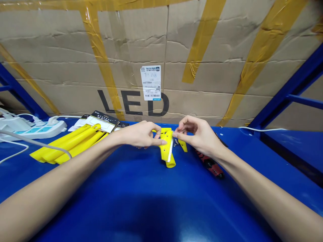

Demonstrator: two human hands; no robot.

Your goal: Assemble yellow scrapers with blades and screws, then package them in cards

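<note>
My left hand point(143, 134) pinches a yellow plastic scraper head point(166, 148) between thumb and fingers. The head has small holes, and a pale blade strip point(172, 145) shows along its right edge. Just behind and below it is the end of a yellow tube-shaped handle point(171, 164). Close by the head's upper right corner, my right hand point(195, 132) has its thumb and fingers pinched together; what they hold, if anything, is too small to make out. Another flat yellow piece point(183, 145) lies under the right hand. A red and black tool point(212, 167) lies beside the right wrist, partly hidden.
Several yellow handles point(68, 143) lie at left beside black and white packaging cards point(102, 120). A white power strip point(37, 131) with cables sits farther left. A large taped cardboard box point(141, 43) stands behind the blue surface point(121, 198), between blue metal frames point(285, 87).
</note>
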